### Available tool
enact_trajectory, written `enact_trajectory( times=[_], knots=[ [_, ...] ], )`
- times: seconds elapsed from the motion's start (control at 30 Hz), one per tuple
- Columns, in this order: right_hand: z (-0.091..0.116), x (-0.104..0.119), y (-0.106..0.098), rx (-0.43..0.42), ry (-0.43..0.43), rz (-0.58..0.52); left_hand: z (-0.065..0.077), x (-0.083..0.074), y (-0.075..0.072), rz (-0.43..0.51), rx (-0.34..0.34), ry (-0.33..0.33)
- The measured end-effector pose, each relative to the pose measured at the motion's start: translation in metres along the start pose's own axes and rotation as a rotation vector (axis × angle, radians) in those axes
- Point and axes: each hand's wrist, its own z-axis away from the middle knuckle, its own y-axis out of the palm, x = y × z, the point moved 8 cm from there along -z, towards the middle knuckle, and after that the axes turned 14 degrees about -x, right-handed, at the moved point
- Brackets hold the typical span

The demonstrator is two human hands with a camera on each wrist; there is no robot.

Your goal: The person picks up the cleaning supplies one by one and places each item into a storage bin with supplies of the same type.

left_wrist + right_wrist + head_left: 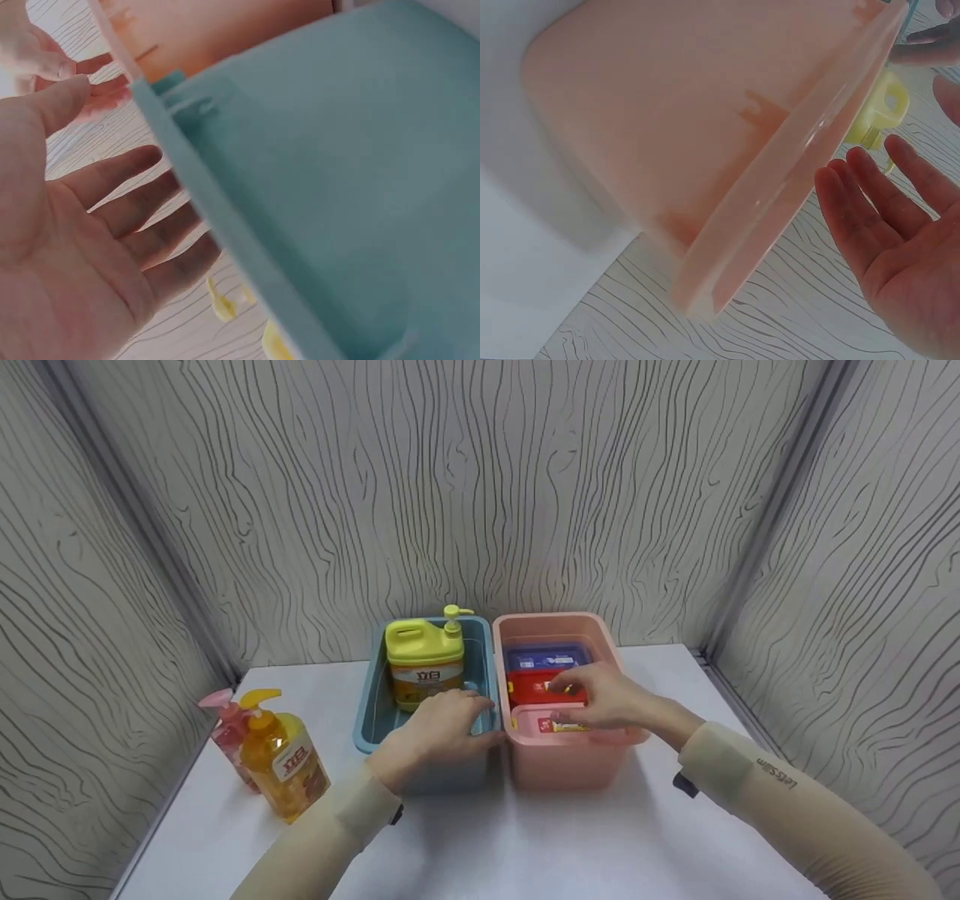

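Note:
My left hand (442, 727) is over the front right of a blue plastic bin (364, 712). Its fingers lie loosely extended, as the left wrist view shows, beside the rim and holding nothing. Inside that bin stands a yellow pump jug (426, 656) of liquid. Above the neighbouring pink bin (566, 769) hovers my right hand (609, 694), thumb and fingers apart. Beneath it sit a blue pack (541, 654), a red pack (525, 688) and a pink pack (527, 717), one behind another. From the right wrist, the palm (907, 277) shows bare beside the pink rim.
Left of the bins, an orange pump bottle (274, 769) stands on the white table (562, 847). A pink pump bottle (229, 735) is partly hidden behind it. Wood-grain panels (480, 487) close in the back and both sides.

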Motion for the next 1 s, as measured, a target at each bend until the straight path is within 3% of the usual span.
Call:
enact_trajectory(
  times=[0.37, 0.67, 1.0],
  knots=[
    [-0.001, 0.017, 0.006, -0.004, -0.02, 0.019, 0.011, 0.022, -0.024, -0.023, -0.097, 0.039],
    [-0.003, 0.028, 0.012, -0.019, -0.032, 0.05, 0.022, 0.036, -0.037, 0.014, -0.141, 0.063],
    [-0.002, 0.041, 0.028, -0.003, -0.013, 0.055, 0.033, 0.052, -0.042, 0.012, -0.164, 0.009]
  ],
)
